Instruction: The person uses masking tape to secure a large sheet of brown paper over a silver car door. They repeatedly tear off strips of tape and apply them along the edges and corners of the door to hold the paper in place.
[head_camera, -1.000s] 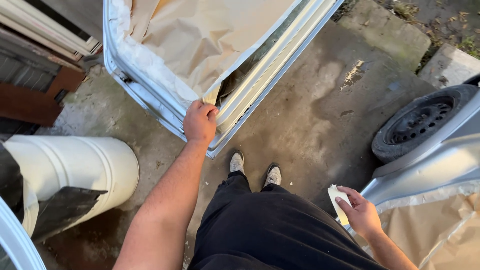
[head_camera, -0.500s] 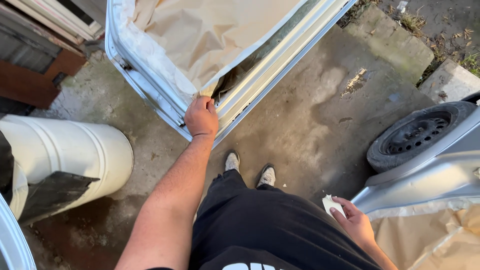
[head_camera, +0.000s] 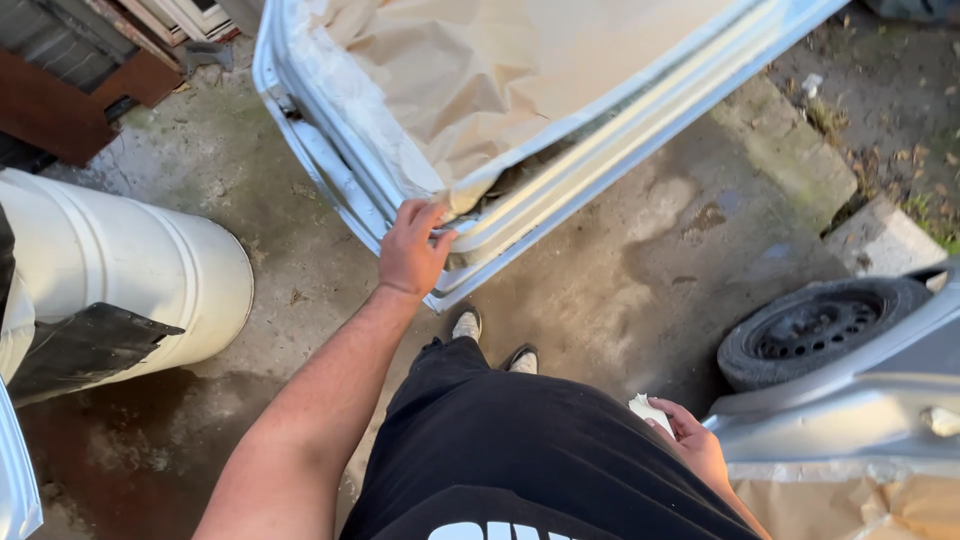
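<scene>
Your left hand (head_camera: 412, 250) has climbed a touch along the door's edge since half a second ago, and the view has swung left — the wheel now sits far right. Your fingers are curled closed, pinching the loose corner of the masking paper (head_camera: 500, 70) right where it meets the lower rim of the silver car door (head_camera: 330, 170), which stands open ahead of you, just beyond your shoes (head_camera: 492, 342).

Keep that pinch close to the rim — the paper is thin, tan and creased, so it looks likely to tear if pulled from far out. Press flat along the pressed-metal channel, following its curve at the rounded corner.

Your right hand (head_camera: 690, 440) hangs low by your hip, fingers loosely cupped round a small pale scrap (head_camera: 645, 408), tape or paper — I can't tell which.

Left of you lies a smooth white drum (head_camera: 120, 270); right, a black steel wheel (head_camera: 815, 325) tucked under the silver body panel (head_camera: 860, 400), with more tan paper below it. Ground is rough, stained concrete (head_camera: 640, 260).
</scene>
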